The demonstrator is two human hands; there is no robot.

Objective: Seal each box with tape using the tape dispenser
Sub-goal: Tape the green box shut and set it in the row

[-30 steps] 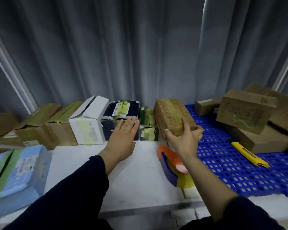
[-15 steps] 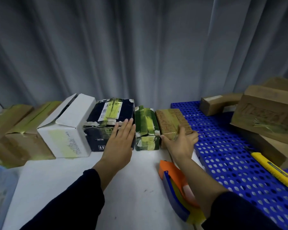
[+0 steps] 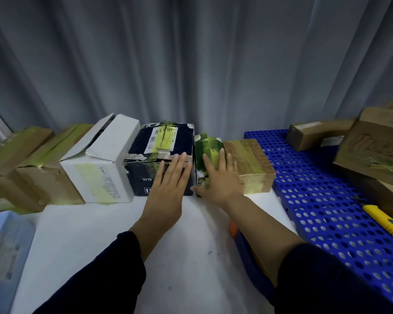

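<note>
A row of taped boxes lines the back of the white table (image 3: 100,245). My left hand (image 3: 168,189) lies flat, fingers spread, against the front of the dark navy box (image 3: 161,143). My right hand (image 3: 218,180) rests flat on the front of the small green box (image 3: 205,146) and the edge of the brown taped box (image 3: 250,164) beside it. The orange and blue tape dispenser (image 3: 238,236) lies on the table, mostly hidden under my right forearm.
A white box (image 3: 102,166) and brown cartons (image 3: 32,173) stand left of the navy box. A light blue package (image 3: 5,257) sits at the near left. On the blue perforated pallet (image 3: 315,200) lie a yellow utility knife (image 3: 386,220) and stacked cardboard boxes (image 3: 370,150).
My right hand has set the brown taped box flat at the end of the row and slid left onto the green box. The left hand stays on the navy box.
</note>
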